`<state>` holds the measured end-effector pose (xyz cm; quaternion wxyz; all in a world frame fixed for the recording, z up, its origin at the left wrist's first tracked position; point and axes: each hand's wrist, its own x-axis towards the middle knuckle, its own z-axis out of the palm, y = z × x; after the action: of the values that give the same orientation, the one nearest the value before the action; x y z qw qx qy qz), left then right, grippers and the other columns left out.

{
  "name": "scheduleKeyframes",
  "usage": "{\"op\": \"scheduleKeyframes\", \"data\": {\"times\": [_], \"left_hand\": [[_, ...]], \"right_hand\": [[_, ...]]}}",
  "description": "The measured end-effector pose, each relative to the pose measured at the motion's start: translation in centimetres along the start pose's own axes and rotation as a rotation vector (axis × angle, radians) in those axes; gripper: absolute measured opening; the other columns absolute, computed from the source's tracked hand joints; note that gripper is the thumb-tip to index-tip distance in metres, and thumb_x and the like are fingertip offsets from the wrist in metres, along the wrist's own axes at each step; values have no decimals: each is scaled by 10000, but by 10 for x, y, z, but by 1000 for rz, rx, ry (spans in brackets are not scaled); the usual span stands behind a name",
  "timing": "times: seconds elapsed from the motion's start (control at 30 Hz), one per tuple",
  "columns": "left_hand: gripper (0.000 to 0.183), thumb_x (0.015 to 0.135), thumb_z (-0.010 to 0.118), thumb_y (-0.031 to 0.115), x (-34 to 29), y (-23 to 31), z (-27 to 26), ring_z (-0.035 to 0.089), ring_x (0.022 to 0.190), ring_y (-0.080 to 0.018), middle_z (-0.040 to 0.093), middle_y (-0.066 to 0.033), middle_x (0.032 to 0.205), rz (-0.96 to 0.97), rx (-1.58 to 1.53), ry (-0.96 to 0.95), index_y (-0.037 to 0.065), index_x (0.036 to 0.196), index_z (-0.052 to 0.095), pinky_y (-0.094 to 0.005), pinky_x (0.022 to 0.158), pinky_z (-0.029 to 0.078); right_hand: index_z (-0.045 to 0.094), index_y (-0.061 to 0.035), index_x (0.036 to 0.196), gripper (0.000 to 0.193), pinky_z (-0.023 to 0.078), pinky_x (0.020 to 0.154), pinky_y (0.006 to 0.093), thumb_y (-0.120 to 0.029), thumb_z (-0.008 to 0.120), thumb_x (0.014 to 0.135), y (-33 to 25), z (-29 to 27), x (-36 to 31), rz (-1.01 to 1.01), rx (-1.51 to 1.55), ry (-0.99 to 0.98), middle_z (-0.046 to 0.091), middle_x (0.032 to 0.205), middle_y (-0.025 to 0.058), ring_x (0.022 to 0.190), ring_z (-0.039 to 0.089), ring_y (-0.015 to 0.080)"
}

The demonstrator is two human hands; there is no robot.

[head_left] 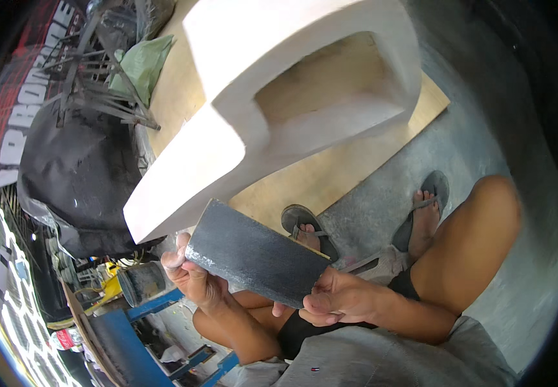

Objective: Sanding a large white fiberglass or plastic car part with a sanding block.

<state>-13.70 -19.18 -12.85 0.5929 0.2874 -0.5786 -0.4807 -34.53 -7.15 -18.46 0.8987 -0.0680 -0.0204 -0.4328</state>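
A dark grey sheet of sandpaper point(253, 251) is stretched between my two hands, with a thin yellowish edge showing along its far side. My left hand point(196, 278) pinches its left end between thumb and fingers. At the opposite end, my right hand point(338, 298) grips the near corner, thumb on top. Just beyond the sheet lies a large white, smooth, curved piece point(189, 168) with a big rounded opening. The sheet's far left corner overlaps the lower edge of this piece in the view.
Under the white piece is a pale wooden board point(279, 187) on the grey floor point(485, 129). To the left are a black covered bulk point(76, 174), a metal frame point(92, 77), a green bag point(143, 68) and a blue metal stand point(121, 338). My sandalled feet rest near the board.
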Motion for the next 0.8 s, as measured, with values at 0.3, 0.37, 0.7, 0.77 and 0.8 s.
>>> {"op": "scheduleKeyframes", "data": {"times": [0.3,0.37,0.7,0.77,0.8], "left_hand": [[212,938,721,59,-31,35,-53,554,685,-105,612,-66,889,28,276,145,16,1140,673,-230,567,458],[195,935,728,50,-30,35,-55,556,696,-94,617,-58,879,39,274,103,6,1123,699,-223,580,451],[200,933,723,10,-40,31,-39,552,814,-85,595,-32,926,-11,198,156,-22,1129,708,-215,706,455],[196,935,717,2,-40,26,-37,551,816,-83,596,-33,928,-13,217,148,-19,1129,707,-214,703,452],[192,937,711,-6,-39,22,-34,551,818,-82,597,-33,929,-17,249,140,-17,1129,705,-213,700,449]], "right_hand": [[400,53,1484,558,366,483,213,-244,576,1047,10,-5,29,151,128,10,475,1484,293,700,599,144],[403,67,1481,641,389,489,216,-281,642,999,10,-2,31,159,117,7,464,1469,326,727,612,185],[327,67,1527,843,418,508,239,-15,729,790,32,5,32,170,265,89,372,1508,381,726,518,183],[350,79,1498,810,394,506,239,-3,717,780,30,4,27,159,178,96,421,1454,348,710,495,170],[373,91,1470,778,369,503,239,9,704,771,26,2,25,151,101,98,471,1400,315,693,473,157]]}}
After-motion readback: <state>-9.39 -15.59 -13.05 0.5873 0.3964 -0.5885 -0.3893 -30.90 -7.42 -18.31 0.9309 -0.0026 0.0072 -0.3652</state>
